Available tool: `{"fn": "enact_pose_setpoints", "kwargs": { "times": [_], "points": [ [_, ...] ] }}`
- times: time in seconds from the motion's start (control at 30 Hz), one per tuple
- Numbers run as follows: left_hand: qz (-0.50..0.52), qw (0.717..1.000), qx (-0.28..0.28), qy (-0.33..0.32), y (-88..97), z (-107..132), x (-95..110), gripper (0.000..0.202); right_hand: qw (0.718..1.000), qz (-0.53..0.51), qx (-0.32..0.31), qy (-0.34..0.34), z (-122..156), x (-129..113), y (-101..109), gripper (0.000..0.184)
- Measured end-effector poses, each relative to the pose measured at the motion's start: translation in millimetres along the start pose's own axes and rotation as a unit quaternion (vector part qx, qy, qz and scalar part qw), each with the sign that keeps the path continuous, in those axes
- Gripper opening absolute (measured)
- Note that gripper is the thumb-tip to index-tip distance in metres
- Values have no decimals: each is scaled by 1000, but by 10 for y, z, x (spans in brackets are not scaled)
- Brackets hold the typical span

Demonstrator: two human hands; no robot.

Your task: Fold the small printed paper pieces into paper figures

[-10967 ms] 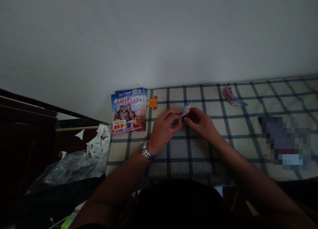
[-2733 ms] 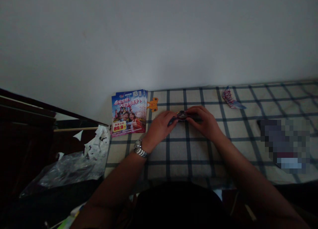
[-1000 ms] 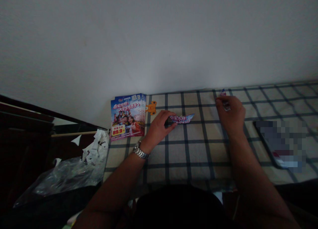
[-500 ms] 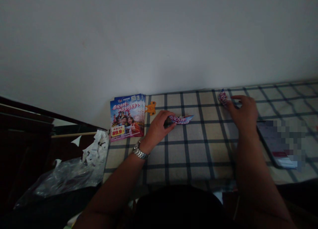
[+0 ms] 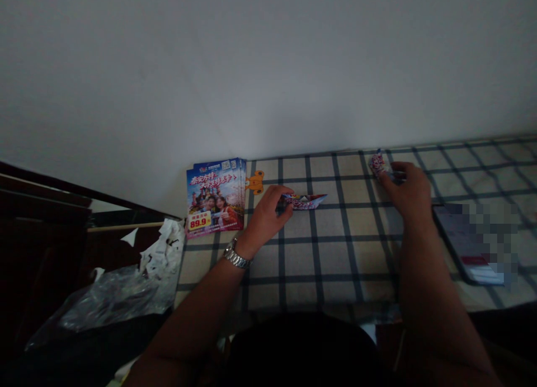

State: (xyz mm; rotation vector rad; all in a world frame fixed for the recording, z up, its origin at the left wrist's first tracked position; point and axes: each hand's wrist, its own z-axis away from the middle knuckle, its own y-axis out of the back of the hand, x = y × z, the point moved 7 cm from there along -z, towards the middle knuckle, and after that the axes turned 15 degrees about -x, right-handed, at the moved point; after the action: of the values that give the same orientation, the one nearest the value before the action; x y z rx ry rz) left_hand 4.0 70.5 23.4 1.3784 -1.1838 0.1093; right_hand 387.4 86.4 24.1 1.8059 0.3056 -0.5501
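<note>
Our two hands sit well apart on a checked cloth [image 5: 335,269].
Our left hand [image 5: 264,222] pinches the end of a folded paper boat [image 5: 304,201], which lies on the cloth beyond the fingertips. Our right hand [image 5: 409,192] lays its fingers beside a crumpled paper fold [image 5: 377,164], over its blue tail; we cannot tell whether they grip it.

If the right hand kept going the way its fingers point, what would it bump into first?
Most likely the folded printed paper, right by the fingertips of the right hand. Depth is hard to judge, so they may already be touching.
</note>
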Motion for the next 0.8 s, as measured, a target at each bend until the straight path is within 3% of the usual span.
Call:
{"fn": "enact_pose_setpoints", "kwargs": {
  "times": [0.23, 0.47, 0.8],
  "points": [
    [-34, 999, 14, 33, 27, 16, -32, 30, 1000, 10, -10, 1, 11, -18, -8, 26],
    [-60, 997, 9, 40, 12, 27, -44, 28, 999, -24, -25, -7, 0, -77, -36, 33],
    [-15, 999, 10, 37, 10, 19, -54, 19, 990, -111, -59, 63, 59, -442, -137, 34]
  ]
}}
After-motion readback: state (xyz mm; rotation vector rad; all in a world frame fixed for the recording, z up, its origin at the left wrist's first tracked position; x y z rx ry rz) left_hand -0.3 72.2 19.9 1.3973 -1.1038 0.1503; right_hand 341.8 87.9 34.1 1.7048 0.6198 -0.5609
